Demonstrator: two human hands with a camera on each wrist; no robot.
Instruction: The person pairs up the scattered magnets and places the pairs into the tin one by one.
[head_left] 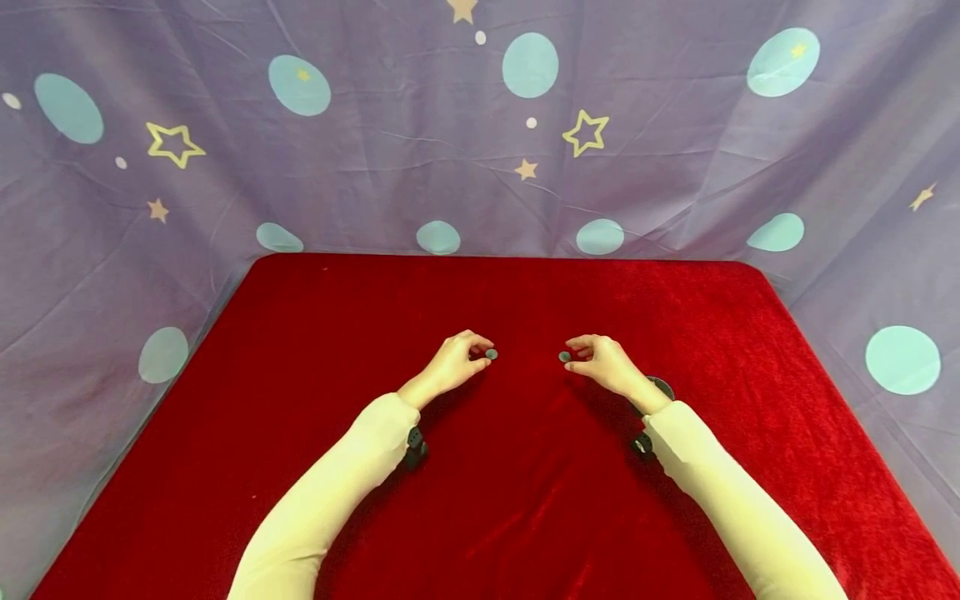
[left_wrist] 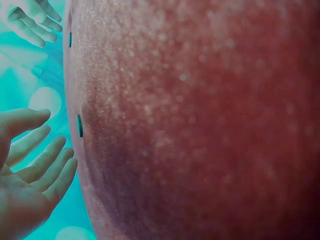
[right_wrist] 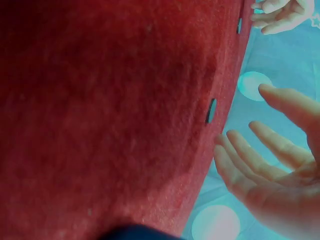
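Note:
Two small round greenish-grey discs lie flat and apart on the red cloth in the head view. By the left disc point(head_left: 491, 354) is my left hand point(head_left: 456, 360), thumb and fingers spread on its near side. My right hand point(head_left: 606, 362) reaches in from the other side beside the right disc point(head_left: 565, 357). In the left wrist view the left hand point(left_wrist: 30, 185) shows loosely bent, separated fingers, with the left disc point(left_wrist: 80, 126) beyond their tips. The right wrist view has the right hand point(right_wrist: 280, 165) likewise spread, a gap between it and the right disc point(right_wrist: 211, 111).
A red velvety cloth point(head_left: 525, 483) covers the table, slightly creased near the front. Behind and at both sides hangs a purple curtain point(head_left: 375, 150) with stars and dots. Dark wrist devices sit under both cuffs, the left device point(head_left: 416, 448) close over the cloth.

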